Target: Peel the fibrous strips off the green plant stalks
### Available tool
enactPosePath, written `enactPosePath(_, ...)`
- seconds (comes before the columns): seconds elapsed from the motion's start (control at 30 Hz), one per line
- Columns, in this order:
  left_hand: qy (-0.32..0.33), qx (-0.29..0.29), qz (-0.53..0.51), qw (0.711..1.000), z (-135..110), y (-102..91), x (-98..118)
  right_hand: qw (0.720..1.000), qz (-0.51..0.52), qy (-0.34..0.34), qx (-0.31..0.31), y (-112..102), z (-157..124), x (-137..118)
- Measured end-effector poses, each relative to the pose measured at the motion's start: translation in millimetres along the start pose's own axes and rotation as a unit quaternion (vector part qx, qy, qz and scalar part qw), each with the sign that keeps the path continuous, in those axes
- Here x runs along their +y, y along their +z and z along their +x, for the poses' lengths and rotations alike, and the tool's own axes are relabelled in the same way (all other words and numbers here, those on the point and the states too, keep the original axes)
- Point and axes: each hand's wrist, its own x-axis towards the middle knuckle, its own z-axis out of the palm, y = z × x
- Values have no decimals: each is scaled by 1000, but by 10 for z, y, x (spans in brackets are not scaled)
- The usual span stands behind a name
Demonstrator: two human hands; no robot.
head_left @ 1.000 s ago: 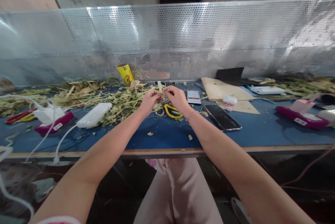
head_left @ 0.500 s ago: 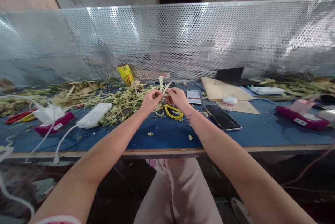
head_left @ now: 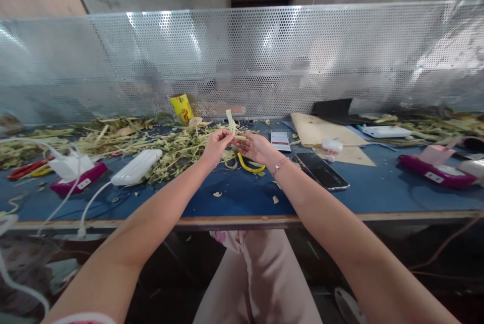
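My left hand (head_left: 218,146) is closed in a pinch on a pale green plant strip (head_left: 230,120), whose flat end sticks up above the fingertips. Close against it, my right hand (head_left: 260,147) has its fingers loosely curled, with a thin pale piece of the same plant between thumb and fingers. Where the fingertips meet, details are too small to make out. Beneath and left of the hands spreads a pile of dried plant strips (head_left: 181,147). Yellow-handled scissors (head_left: 251,165) lie just below my right hand, their blades hidden.
A black phone (head_left: 321,170) lies right of my right forearm, near brown cardboard (head_left: 321,129) and a white card (head_left: 280,141). Leftward are a white power bank (head_left: 136,166), a purple power strip (head_left: 78,178) and cables. A yellow tube (head_left: 182,109) stands before the perforated metal screen (head_left: 257,46).
The two upright strip ends have parted: one still points up at my left hand, the other now lies nearly level at my right fingers. My right hand has turned and its fingers have loosened.
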Motion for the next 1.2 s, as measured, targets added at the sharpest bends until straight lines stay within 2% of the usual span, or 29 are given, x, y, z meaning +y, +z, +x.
enactPosePath(0.1,0,-1,-13,1000,2,-3,-4,999,-17,-49,2,-23,38,16)
enactPosePath(0.23,-7,5,21,1000,24,-28,-44,988,-44,-145,31,-47,112,44)
enactPosePath(0.37,-30,4,61,998,38,-37,-66,956,-125,-255,67,-75,155,54)
enactPosePath(0.5,-50,12,81,995,35,-27,-54,922,-209,-319,63,-83,143,48)
enactPosePath(0.63,-42,11,113,993,27,-24,-34,876,-299,-374,61,-79,112,50)
enactPosePath(0.83,8,-45,221,974,14,-5,-44,756,-476,-449,33,-99,90,56)
enactPosePath(0.9,16,-52,226,973,9,3,-54,737,-497,-457,36,-105,93,51)
enactPosePath(0.97,8,-49,214,976,4,7,-54,737,-501,-452,43,-111,103,48)
enactPosePath(1.07,-7,-50,172,984,-4,8,-41,752,-495,-433,45,-120,121,56)
enactPosePath(1.2,-28,-44,117,992,2,12,-50,766,-480,-426,25,-109,110,76)
